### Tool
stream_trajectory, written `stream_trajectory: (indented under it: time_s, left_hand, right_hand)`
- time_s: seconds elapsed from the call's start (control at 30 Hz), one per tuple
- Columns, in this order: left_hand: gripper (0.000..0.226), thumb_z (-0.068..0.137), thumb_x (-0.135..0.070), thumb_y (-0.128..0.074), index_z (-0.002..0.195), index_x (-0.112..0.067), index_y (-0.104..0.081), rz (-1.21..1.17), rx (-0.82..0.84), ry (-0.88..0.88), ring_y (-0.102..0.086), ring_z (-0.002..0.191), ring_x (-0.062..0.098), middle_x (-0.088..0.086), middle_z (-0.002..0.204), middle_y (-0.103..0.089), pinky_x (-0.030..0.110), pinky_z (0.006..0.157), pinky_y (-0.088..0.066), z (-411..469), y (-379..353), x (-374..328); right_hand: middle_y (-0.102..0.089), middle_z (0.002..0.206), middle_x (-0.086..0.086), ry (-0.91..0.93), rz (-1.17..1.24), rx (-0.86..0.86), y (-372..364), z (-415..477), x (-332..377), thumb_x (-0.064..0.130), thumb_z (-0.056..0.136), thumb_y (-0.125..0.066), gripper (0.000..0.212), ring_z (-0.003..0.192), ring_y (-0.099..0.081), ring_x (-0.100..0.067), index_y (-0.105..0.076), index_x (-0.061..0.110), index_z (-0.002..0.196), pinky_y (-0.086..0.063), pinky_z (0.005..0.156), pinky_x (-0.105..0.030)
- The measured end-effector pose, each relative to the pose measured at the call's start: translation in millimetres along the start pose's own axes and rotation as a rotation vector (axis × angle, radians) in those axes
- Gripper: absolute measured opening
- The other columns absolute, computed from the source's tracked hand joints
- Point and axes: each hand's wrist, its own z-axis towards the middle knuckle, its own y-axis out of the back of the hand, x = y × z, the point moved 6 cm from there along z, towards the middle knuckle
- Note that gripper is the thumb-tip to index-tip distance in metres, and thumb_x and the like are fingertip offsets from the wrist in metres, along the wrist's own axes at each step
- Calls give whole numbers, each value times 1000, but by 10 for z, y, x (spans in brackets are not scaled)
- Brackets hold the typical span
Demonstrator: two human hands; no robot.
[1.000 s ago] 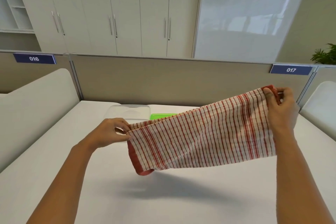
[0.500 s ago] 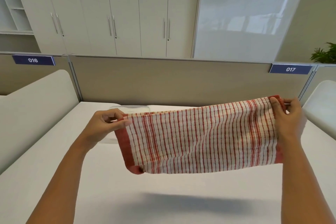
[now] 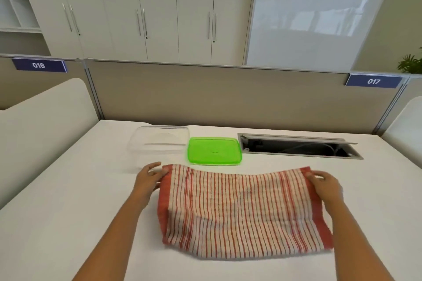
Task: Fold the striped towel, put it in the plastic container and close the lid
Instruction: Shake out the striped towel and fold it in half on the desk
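Observation:
The red-and-white striped towel (image 3: pixel 242 210) lies folded double on the white table (image 3: pixel 68 223), its long side running left to right. My left hand (image 3: pixel 148 178) pinches the towel's far left corner. My right hand (image 3: pixel 324 183) pinches its far right corner. Beyond the towel stands the clear plastic container (image 3: pixel 159 142), empty and uncovered. Its green lid (image 3: pixel 214 150) lies flat on the table just right of it, apart from the towel's far edge.
An open cable hatch (image 3: pixel 299 146) is set into the table at the back right. A beige partition (image 3: pixel 217 96) closes off the far edge, with padded white dividers at the left (image 3: pixel 41 125) and right (image 3: pixel 406 125).
Both hands have come down with the towel, which hung stretched in the air before and now rests on the table. The container and green lid, earlier hidden behind it, are in full view.

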Motion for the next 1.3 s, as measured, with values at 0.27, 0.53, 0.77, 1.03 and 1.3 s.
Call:
stream_trajectory:
  time_s: [0.27,0.53,0.77,1.03,1.3]
  left_hand:
    - [63,86,-16,-64,140,-9,-31,123,-15,239,-63,86,29,21,111,-63,33,68,-51,-144,13,529]
    - [39,88,-42,-55,112,-12,-63,382,303,299,-68,99,25,7,106,-73,39,93,-52,-513,-69,697]
    - [28,92,-33,-52,110,-12,-59,346,59,137,-64,96,25,11,111,-68,39,88,-51,-445,-82,664]
    - [49,82,-41,-65,118,-14,-46,451,213,209,-65,98,22,4,111,-66,36,81,-56,-543,-37,667]
    - [32,83,-44,-62,85,-15,-47,1160,215,329,-51,48,7,-1,69,-56,14,42,-41,-836,57,712]
  right_hand:
    - [-59,128,-19,-119,-95,205,-231,-65,-554,33,90,-58,53,109,-60,-37,-43,10,136,-47,98,-50]
    - [-69,108,-14,-104,-235,337,-190,-218,-818,29,89,-61,37,90,-67,-30,-55,9,120,-54,85,-45]
    - [-68,111,-17,-11,-232,61,-78,-258,-819,25,94,-51,31,86,-61,-29,-59,7,119,-51,87,-46]
    - [-69,107,-17,-6,-197,-69,-97,-376,-923,27,96,-45,29,87,-63,-32,-59,12,117,-51,81,-47]
    - [-68,108,-17,-39,-153,-97,-85,-425,-962,26,95,-48,29,92,-65,-37,-57,12,118,-53,82,-49]
